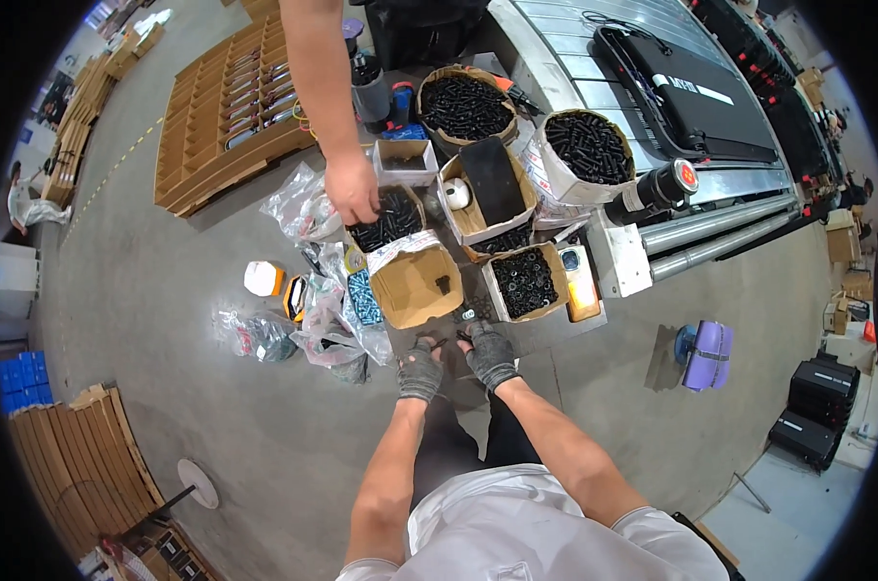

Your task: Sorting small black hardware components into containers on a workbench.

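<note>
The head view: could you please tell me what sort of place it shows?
Probably an assembly workshop, judging by the heaped small black cylindrical parts, the silver metal conveyor-like line and the flat brown cardboard stack.

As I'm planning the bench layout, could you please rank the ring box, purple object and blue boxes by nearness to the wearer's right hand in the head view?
From the right hand:
1. Ring box: just beyond, slightly right.
2. Purple object: on the floor, right.
3. Blue boxes: far left.
</note>
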### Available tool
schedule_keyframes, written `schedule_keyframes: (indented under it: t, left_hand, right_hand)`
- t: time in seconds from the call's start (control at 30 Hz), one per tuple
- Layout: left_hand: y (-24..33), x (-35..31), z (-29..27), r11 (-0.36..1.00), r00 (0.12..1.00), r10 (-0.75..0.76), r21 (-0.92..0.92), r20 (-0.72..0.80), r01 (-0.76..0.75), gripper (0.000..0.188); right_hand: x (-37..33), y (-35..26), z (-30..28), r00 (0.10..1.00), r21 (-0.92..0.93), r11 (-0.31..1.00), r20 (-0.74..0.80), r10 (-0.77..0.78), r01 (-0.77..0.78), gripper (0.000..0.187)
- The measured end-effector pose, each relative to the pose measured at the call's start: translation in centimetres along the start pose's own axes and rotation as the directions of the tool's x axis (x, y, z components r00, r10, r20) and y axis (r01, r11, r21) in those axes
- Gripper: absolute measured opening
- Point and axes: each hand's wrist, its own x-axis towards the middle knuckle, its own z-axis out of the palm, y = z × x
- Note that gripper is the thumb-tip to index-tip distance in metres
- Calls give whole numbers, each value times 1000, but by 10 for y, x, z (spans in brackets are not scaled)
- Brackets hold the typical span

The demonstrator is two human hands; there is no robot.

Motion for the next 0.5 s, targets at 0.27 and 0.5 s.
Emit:
schedule_keyframes:
  t: [0.27, 0.5]
  left_hand:
    - [20, -10, 29, 862, 929, -369, -389, -42, 325, 18]
    - [42, -11, 26, 842, 900, -434, -377, -46, 387, 25]
  right_hand:
    - [-5, -4, 25, 924, 288, 884, 8, 383, -369, 37]
    - [-7, 0, 30, 922, 413, 838, 9, 386, -355, 19]
